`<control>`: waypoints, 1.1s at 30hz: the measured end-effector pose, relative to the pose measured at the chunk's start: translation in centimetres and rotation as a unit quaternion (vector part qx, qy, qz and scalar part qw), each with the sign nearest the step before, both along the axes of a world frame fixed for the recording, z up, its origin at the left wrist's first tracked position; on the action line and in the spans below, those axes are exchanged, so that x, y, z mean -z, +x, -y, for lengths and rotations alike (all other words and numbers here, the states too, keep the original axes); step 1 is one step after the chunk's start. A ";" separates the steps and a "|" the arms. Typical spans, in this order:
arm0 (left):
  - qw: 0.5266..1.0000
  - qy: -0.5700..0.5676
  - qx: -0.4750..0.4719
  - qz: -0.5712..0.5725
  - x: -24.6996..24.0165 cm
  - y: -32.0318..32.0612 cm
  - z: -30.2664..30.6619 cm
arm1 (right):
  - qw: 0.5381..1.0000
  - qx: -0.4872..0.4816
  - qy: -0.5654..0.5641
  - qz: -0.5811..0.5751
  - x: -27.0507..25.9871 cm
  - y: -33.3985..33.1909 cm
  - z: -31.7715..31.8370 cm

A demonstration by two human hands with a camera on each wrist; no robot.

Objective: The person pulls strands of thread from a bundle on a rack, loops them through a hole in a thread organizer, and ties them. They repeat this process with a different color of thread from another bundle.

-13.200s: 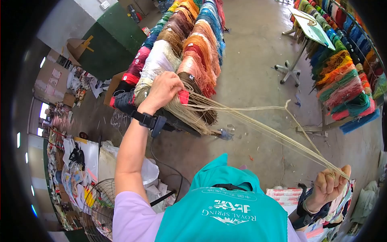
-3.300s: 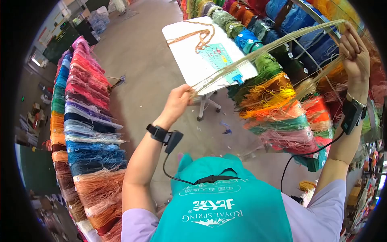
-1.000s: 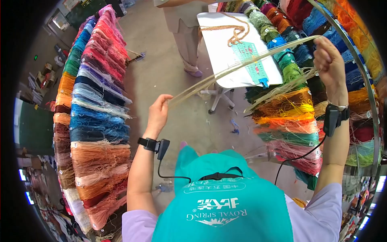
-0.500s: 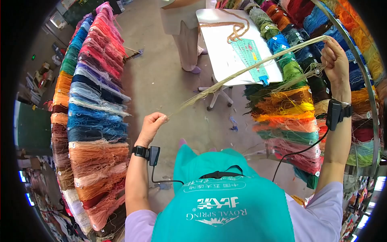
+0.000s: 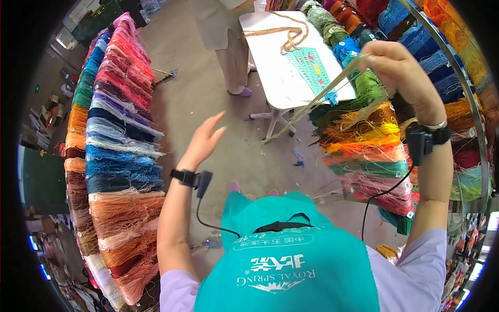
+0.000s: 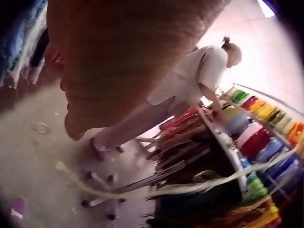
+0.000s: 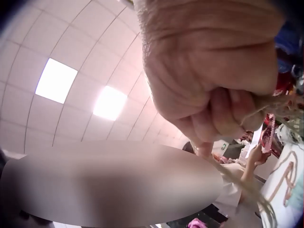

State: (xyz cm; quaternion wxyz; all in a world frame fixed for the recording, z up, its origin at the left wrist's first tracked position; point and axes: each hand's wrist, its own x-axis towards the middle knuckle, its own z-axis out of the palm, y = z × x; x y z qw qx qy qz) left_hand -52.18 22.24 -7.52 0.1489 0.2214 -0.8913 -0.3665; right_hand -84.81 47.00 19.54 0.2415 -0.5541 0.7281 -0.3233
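My right hand [image 5: 400,75], raised at the right in the head view, holds a loose hank of pale beige thread [image 5: 312,106] between bent fingers. One end of the thread hangs slantwise down to the left across the table's corner, and a shorter part droops below the hand. In the right wrist view, curled fingers [image 7: 228,114] grip the strands. My left hand [image 5: 202,143] is over the floor at centre left, fingers spread and straight, holding nothing. The thread's free end lies off to its right. In the left wrist view the thread [image 6: 166,191] crosses below the hand.
A white wheeled table [image 5: 270,57] bears brown thread [image 5: 296,39] and a green printed card [image 5: 306,67] with a blue clip [image 5: 331,98]. Racks of coloured thread stand left [image 5: 125,161] and right [image 5: 374,156]. Another person [image 5: 231,62] stands by the table.
My left hand has let go of the thread's end and its fingers have opened. The right hand has moved left, and the taut thread now hangs slack. Earlier, both hands stretched it.
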 end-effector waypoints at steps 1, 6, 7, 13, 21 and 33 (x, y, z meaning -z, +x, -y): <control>0.992 0.084 0.047 -0.082 -3.2 -2.8 -1.6 | 0.999 0.007 0.026 0.020 0.0 1.7 0.5; 0.886 0.301 0.262 -0.236 -10.8 -12.2 -9.0 | 0.990 -0.101 0.077 0.058 1.0 4.4 2.7; 0.879 0.353 0.277 -0.163 -11.2 -12.3 -9.5 | 0.991 -0.100 0.064 0.059 1.3 3.9 2.9; 0.844 0.492 0.208 -0.048 -11.0 -8.4 -9.6 | 0.996 -0.001 0.056 0.075 4.7 -1.2 0.6; 0.819 0.507 0.028 -0.267 -16.9 -2.6 -1.4 | 0.924 -0.053 0.059 0.374 15.0 -0.5 -2.5; 0.868 0.411 -0.142 -0.238 -17.6 4.8 5.0 | 0.986 -0.025 -0.024 0.160 22.6 2.7 -1.4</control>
